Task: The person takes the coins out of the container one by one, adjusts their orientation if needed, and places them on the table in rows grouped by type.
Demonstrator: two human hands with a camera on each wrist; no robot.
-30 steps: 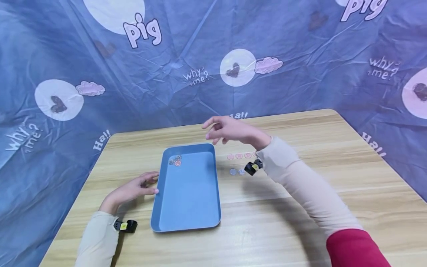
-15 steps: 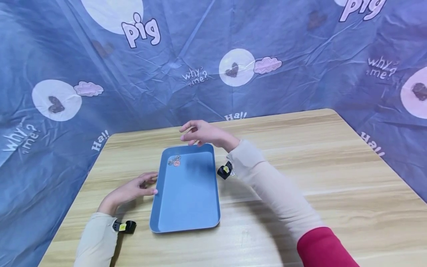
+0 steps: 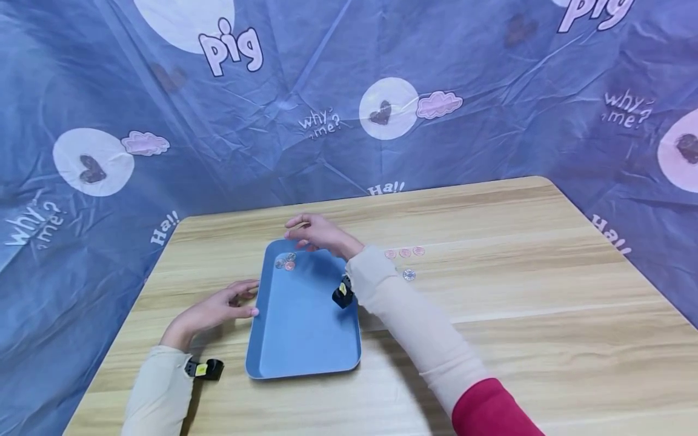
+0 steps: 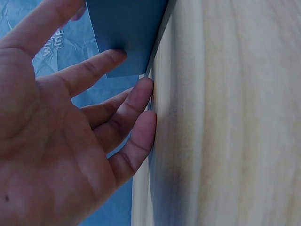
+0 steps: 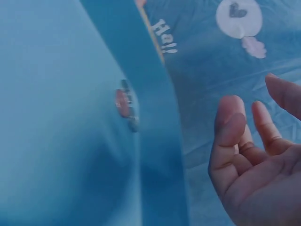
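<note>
A blue tray (image 3: pixel 305 339) lies on the table. Two silvery coins and one reddish coin (image 3: pixel 290 266) sit close together in its far left corner. My left hand (image 3: pixel 218 309) rests beside the tray's left wall, thumb at the wall and fingers loosely bent. The left wrist view shows the fingertips near the tray's side (image 4: pixel 127 23). Over the tray's far edge hovers my right hand (image 3: pixel 319 233), near the coins. Its thumb and index finger look apart in the head view, and no coin shows between them. In the right wrist view its fingers (image 5: pixel 230 110) curl loosely.
Right of the tray, a row of reddish coins (image 3: pixel 405 253) lies on the wooden table (image 3: pixel 518 272), with a silvery coin (image 3: pixel 409 275) in front. My right sleeve (image 3: pixel 403 315) covers part of that area. A printed blue curtain (image 3: pixel 305 157) hangs behind.
My right hand has moved left from above the tray's far right corner and lowered toward the coins in the tray. The left hand and the tray have stayed put.
</note>
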